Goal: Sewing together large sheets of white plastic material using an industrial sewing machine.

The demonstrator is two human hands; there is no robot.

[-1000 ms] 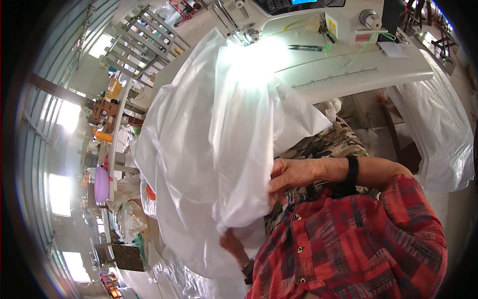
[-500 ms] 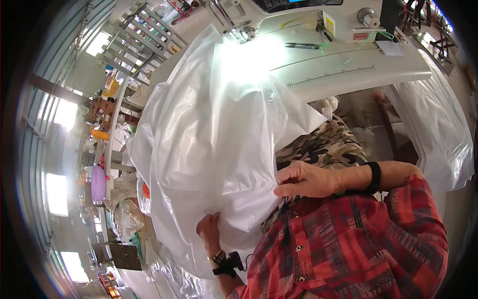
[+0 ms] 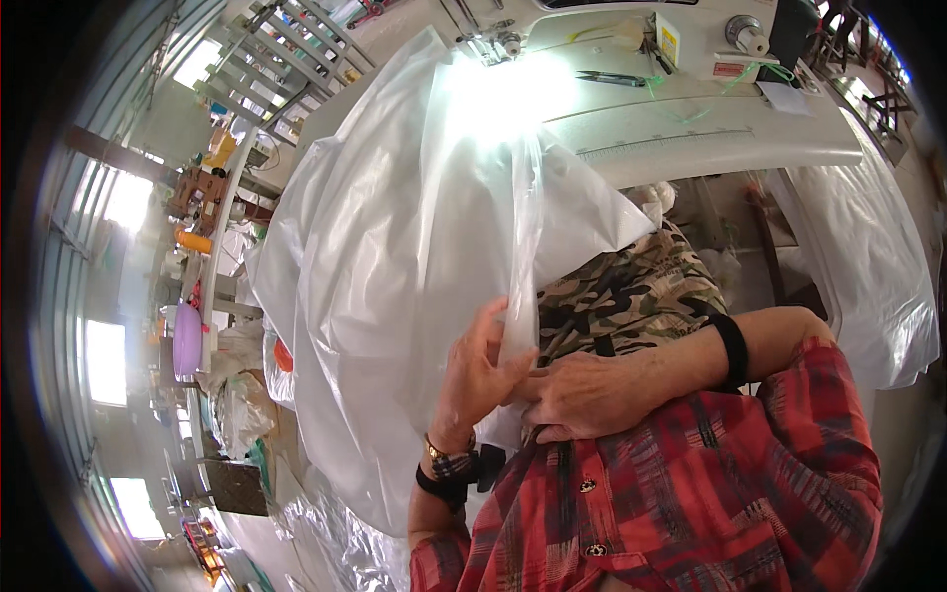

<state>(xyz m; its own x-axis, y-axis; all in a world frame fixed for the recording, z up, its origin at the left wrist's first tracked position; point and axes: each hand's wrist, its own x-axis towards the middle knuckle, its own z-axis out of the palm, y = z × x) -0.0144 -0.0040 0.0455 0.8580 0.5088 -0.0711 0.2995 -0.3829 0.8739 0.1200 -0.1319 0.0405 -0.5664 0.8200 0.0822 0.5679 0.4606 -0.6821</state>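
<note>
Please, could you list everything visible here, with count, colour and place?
Sewing machine: 1, white, top
Plastic sheet: 1, translucent white, centre
Slim tool: 1, dark, on machine
Other sheeting: translucent, right; count unclear
Slatted rack: 1, grey, upper left
Rounded object: 1, purple, left
Windows: at least 3, white, left
Background clutter: uncountable, mixed colours, left
Trousers: 1 pair, camouflage, centre
Shirt: 1, red checked, lower right
Wrist straps: at least 2, black, both wrists
Left hand: 1, bare, fingers around sheet's fold
Right hand: 1, bare, against left hand
</note>
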